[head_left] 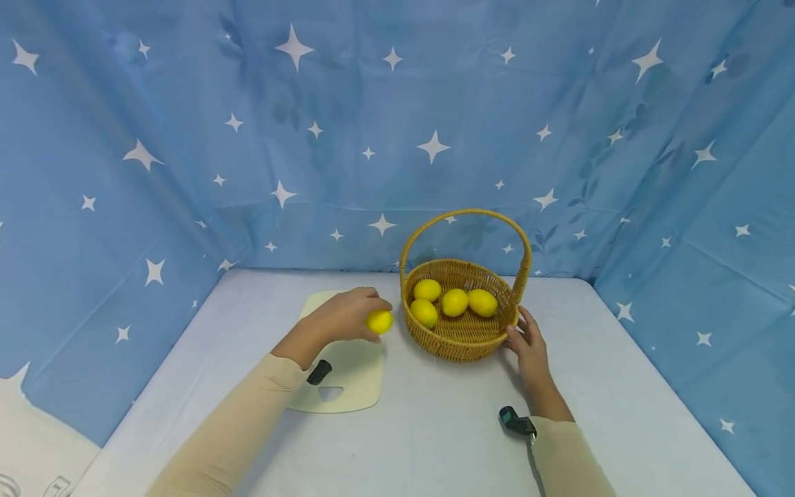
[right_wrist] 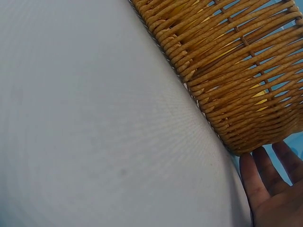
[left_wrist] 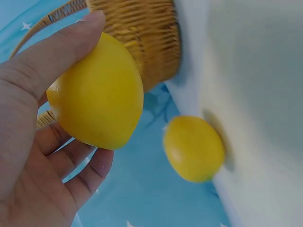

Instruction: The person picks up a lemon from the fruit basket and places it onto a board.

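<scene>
My left hand [head_left: 349,316] holds a yellow lemon [left_wrist: 102,94] between thumb and fingers, above the right edge of a pale cutting board [head_left: 348,397]. Another lemon [left_wrist: 194,149] rests on the board in the left wrist view; the hand hides it in the head view. To the right stands a woven wicker basket [head_left: 456,351] with a tall arched handle, holding several lemons [head_left: 455,302]. At the basket's right side, my right hand [head_left: 529,348] grips the rim, thumb over the edge. Its fingers [right_wrist: 255,182] touch the outer wall low down in the right wrist view.
A white-covered table [head_left: 435,428] carries the board and basket. Blue star-patterned curtains [head_left: 348,172] enclose its back and sides, close behind the basket. A dark device [head_left: 517,421] is strapped at the right wrist, and a black one [head_left: 319,373] at the left.
</scene>
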Tool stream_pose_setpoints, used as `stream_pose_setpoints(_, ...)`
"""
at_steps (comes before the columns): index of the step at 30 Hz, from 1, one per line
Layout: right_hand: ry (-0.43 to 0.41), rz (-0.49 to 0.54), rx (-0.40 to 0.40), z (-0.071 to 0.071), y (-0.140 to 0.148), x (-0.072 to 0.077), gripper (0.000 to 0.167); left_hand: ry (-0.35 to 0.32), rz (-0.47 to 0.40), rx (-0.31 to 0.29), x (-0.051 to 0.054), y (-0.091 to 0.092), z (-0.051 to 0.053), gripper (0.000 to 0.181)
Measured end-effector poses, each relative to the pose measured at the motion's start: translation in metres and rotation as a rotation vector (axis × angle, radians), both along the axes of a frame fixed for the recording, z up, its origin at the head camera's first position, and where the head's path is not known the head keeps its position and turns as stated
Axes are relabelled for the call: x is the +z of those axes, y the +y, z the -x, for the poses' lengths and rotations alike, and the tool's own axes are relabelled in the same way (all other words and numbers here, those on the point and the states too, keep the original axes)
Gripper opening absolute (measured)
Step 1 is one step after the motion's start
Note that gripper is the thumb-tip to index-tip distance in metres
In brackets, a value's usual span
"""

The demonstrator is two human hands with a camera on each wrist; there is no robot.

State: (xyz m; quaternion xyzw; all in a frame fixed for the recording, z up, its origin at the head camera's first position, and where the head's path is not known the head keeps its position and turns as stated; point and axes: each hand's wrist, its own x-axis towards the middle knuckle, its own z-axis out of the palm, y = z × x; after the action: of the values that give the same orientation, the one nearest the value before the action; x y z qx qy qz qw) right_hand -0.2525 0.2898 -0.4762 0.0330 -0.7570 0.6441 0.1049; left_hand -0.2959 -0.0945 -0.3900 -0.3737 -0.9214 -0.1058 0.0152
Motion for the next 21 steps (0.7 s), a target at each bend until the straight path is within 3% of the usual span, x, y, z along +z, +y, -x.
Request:
stream_pose_setpoints(9, -0.01, -0.004, 0.004, -0.001, -0.001, 0.002, 0.063, -0.009, 0.05, 0.041, -0.018, -0.024, 0.005, 0.058)
stream_pose_setpoints(21, -0.005, -0.013, -0.002, -0.002, -0.001, 0.004, 0.062, 0.019, 0.031, 0.117, -0.021, -0.056, 0.019, 0.056)
